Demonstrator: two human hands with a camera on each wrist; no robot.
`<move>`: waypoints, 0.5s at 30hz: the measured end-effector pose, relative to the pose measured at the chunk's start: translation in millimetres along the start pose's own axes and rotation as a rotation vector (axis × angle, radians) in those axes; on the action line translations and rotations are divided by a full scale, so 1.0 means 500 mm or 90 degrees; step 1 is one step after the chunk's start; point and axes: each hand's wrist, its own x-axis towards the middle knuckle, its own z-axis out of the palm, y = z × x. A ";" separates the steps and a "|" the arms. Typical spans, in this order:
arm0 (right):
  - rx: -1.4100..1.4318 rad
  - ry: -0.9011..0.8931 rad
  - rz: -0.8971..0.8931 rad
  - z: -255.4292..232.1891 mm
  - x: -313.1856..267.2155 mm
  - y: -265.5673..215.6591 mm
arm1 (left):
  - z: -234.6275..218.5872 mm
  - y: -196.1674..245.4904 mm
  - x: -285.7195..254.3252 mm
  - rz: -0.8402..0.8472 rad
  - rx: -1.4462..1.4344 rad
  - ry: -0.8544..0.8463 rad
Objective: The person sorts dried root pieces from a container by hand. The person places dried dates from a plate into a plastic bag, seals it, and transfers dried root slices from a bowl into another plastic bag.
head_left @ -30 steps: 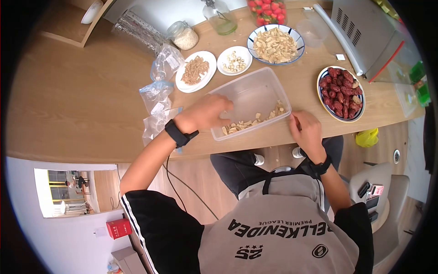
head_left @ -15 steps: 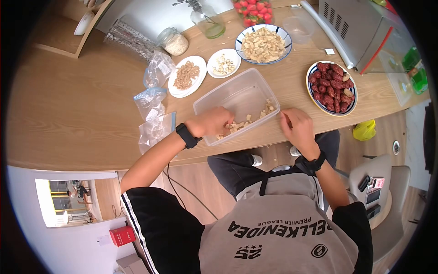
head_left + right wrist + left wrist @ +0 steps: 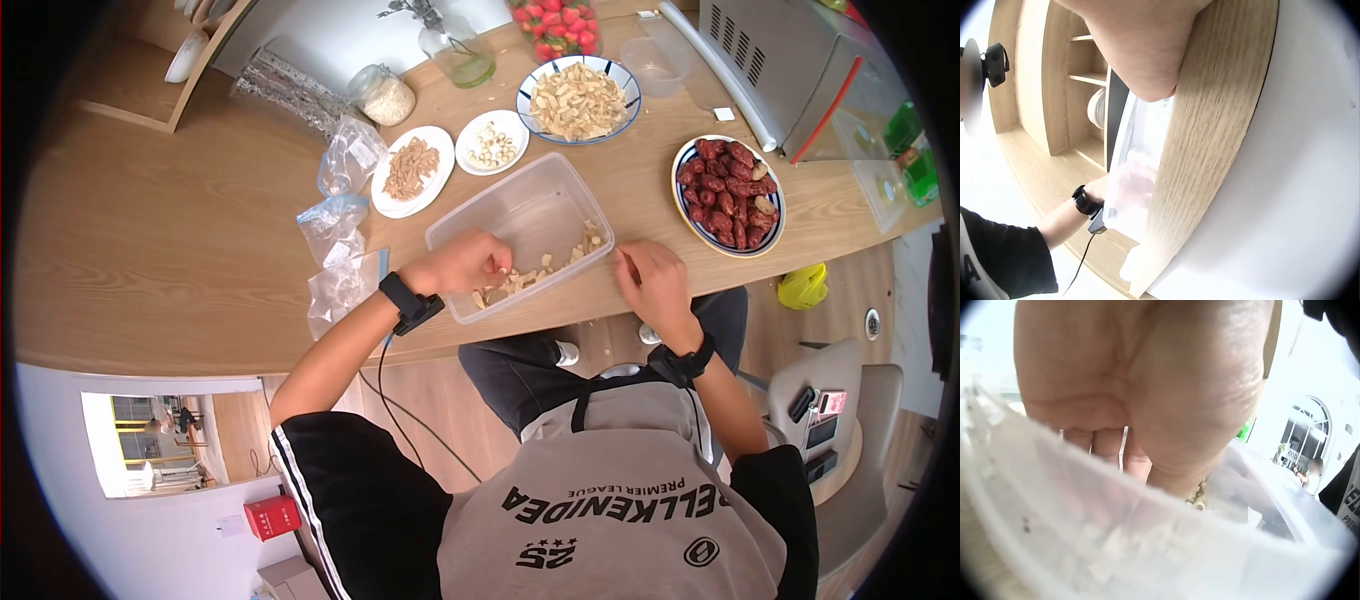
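Observation:
In the head view my left hand [image 3: 470, 262] is inside a clear plastic box [image 3: 535, 195], its fingers curled over pale dried slices [image 3: 520, 283] on the box's near side. A pale bit shows at the fingertips, which pinch it. In the left wrist view the palm [image 3: 1116, 369] hangs over the box wall [image 3: 1166, 550], which blurs the fingertips. My right hand [image 3: 655, 278] lies with loosely bent fingers on the table edge, close by the box's right corner, holding nothing. In the right wrist view its heel [image 3: 1147, 56] shows against the wooden edge.
Beyond the box stand a plate of brown strips [image 3: 410, 170], a small plate of pale round pieces [image 3: 492, 143] and a bowl of dried slices [image 3: 580, 100]. Red dates [image 3: 730, 195] fill a plate at right. Plastic bags [image 3: 335, 235] lie at left.
My left hand has gone down to the slices near the box's front side and its fingers have curled in. My right hand stays by the box corner. The view has shifted slightly.

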 end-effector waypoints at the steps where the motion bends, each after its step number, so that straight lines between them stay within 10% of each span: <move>1: -0.004 -0.005 0.003 -0.001 0.000 0.000 | -0.003 0.003 -0.003 -0.016 -0.052 0.007; 15: -0.004 -0.006 -0.006 0.000 0.001 0.001 | -0.054 0.026 -0.031 -0.177 -0.690 0.132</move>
